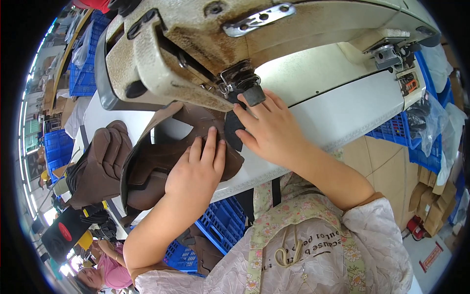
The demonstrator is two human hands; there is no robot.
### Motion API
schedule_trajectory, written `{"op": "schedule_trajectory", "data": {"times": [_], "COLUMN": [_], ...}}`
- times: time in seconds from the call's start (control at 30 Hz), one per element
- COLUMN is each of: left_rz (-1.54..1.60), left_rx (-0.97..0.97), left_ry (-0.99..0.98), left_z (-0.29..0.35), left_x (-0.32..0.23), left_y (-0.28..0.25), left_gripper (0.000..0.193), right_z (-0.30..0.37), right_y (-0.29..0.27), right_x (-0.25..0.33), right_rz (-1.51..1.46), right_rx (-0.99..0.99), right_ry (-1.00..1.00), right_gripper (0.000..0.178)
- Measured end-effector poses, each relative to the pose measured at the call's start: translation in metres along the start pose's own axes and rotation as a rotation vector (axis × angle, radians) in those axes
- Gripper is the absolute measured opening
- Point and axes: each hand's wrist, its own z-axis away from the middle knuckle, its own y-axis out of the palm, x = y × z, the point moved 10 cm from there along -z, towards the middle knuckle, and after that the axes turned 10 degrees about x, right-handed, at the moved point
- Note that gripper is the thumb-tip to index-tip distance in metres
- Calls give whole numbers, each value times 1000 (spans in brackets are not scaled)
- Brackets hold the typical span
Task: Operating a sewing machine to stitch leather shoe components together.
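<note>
A large sewing machine [313, 36] with a worn cream body arches over the table in front of me. Under its head lies a brown leather piece [149, 188], curved and several layers thick, looking like part of a bag or shoe upper. My left hand [196, 166] rests flat on it, fingers stretched out. Close to the needle area, my right hand [269, 130] has its fingers apart, thumb and fingertips by a small dark grey piece [232, 132] at the leather's right edge. The machine's head partly hides the fingertips and the stitching spot.
Left of the work, a stack of similar brown leather pieces [105, 152] sits on the white table [338, 105]. Below the table's front edge stands a blue crate [223, 223]. More blue crates [428, 152] with plastic bags are at the right. Another person [111, 269] sits at lower left.
</note>
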Motion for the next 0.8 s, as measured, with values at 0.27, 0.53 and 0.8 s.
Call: {"op": "schedule_trajectory", "data": {"times": [0.27, 0.53, 0.8], "left_rz": [13, 44, 42], "left_rx": [30, 47, 69], "left_ry": [27, 23, 37], "left_z": [-5, -9, -11], "left_x": [0, -4, -7], "left_y": [-6, -8, -9], "left_gripper": [75, 80, 84], "right_z": [-1, -2, -3], "right_y": [0, 1, -1], "right_x": [-4, -7, -11], "right_rz": [-23, -15, -7], "right_rx": [15, 29, 20], "right_ry": [1, -13, -17], "right_gripper": [43, 41, 40]}}
